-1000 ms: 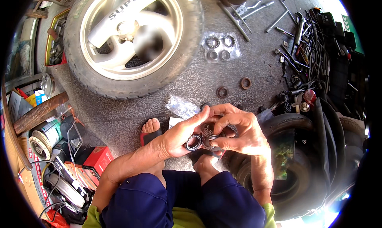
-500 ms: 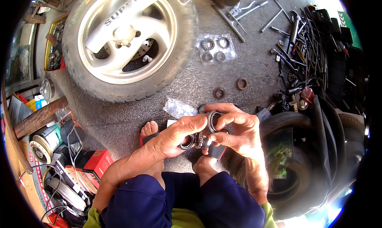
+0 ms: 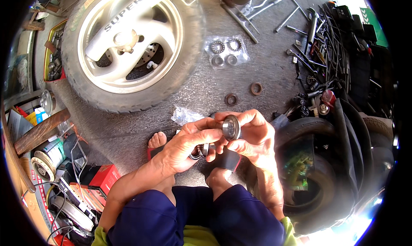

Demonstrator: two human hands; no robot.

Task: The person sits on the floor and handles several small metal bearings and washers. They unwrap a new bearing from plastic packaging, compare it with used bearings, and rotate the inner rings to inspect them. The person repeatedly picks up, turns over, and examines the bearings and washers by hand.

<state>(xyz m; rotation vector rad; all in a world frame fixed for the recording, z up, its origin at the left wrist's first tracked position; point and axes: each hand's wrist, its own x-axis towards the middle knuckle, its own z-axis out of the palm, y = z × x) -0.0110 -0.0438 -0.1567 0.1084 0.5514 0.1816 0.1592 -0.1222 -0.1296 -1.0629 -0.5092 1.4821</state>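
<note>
Above my knees, both hands are close together around small steel bearing parts. In the thumb and fingers of my right hand (image 3: 257, 138), a shiny steel bearing race (image 3: 225, 128) is held up with its round opening toward me. My left hand (image 3: 182, 145) has its thumb stretched toward that race, its fingertips close to or touching the rim. Lower in the left hand's curled fingers sits a caged ball bearing ring (image 3: 199, 152), partly hidden. Another steel ring (image 3: 206, 149) shows beside it, between the two hands.
A wheel with a tyre (image 3: 180, 70) lies ahead on the left. Beyond my hands are a clear pack of bearing parts (image 3: 226, 59), two brown rings (image 3: 256, 88) and a crumpled plastic bag (image 3: 185, 115). Hand tools (image 3: 315, 61) and tyres (image 3: 309, 130) crowd the right; a red box (image 3: 105, 179) stands left.
The race in my right hand has turned, so more of its opening and inner wall shows. My left fingers have shifted around the lower rings. The whole view has moved slightly.
</note>
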